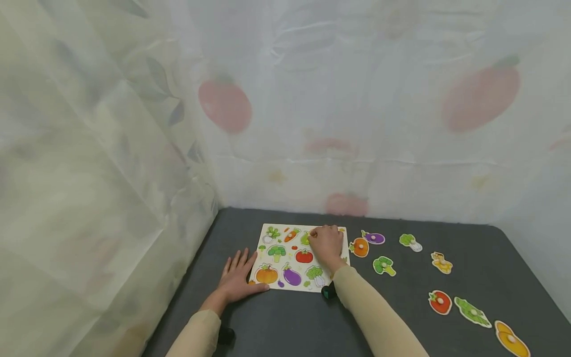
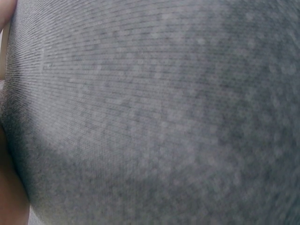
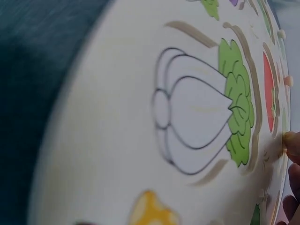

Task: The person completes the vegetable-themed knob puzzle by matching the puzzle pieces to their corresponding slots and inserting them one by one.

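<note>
A white vegetable puzzle board lies on the dark table with printed shapes and recesses. My right hand reaches over its upper right part; thumb and fingers pinch a small knob beside a green vegetable piece, mostly hidden under the hand. In the right wrist view the fingertips hold that knob at the right edge, beyond the printed bok choy. My left hand rests flat at the board's left edge, fingers spread on the table, thumb along the lower left corner. The left wrist view shows mostly grey cloth.
Loose knobbed pieces lie to the right: an eggplant, a pumpkin, a broccoli, a bok choy, a ginger-like piece, a tomato, a green pod and a yellow gourd. Plastic curtains hang behind and left.
</note>
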A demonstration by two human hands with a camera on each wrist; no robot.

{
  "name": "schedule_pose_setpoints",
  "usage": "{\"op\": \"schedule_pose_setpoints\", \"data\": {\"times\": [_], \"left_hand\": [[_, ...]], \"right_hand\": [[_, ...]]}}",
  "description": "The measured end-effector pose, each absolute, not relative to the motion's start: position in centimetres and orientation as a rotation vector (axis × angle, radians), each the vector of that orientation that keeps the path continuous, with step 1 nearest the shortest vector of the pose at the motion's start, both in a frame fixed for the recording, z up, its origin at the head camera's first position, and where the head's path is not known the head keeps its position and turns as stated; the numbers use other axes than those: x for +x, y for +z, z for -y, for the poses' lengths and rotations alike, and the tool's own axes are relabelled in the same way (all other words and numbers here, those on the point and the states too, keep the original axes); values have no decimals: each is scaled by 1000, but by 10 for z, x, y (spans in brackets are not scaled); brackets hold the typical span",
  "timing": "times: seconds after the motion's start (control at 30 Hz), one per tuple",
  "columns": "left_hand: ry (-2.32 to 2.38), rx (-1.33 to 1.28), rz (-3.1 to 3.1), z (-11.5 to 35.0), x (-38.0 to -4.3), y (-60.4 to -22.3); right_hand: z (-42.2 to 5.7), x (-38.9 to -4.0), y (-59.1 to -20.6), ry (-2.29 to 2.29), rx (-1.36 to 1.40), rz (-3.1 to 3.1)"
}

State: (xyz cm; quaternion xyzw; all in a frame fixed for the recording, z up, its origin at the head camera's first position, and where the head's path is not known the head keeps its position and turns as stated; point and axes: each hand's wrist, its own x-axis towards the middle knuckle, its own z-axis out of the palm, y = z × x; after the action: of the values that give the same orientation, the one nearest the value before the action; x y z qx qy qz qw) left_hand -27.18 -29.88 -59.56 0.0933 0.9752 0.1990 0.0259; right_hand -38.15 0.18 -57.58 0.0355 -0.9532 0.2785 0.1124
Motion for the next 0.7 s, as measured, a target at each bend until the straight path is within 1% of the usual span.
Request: {"op": "schedule_pose_setpoints", "data": {"times": [0.17, 0.27, 0.53, 0.7], "left_hand": [[637, 308, -3018, 301, -273, -600], [642, 312, -3016, 303, -275, -602], [600, 314, -3041, 307, -284, -606], [610, 341, -3049, 311, -288, -609]], "right_hand": [[-8, -378, -577, 822, 164, 2779], [-21, -376, -570, 883, 196, 2749], [-83, -377, -535, 1080, 231, 2604], [-121, -371, -522, 1131, 194, 2576]]}}
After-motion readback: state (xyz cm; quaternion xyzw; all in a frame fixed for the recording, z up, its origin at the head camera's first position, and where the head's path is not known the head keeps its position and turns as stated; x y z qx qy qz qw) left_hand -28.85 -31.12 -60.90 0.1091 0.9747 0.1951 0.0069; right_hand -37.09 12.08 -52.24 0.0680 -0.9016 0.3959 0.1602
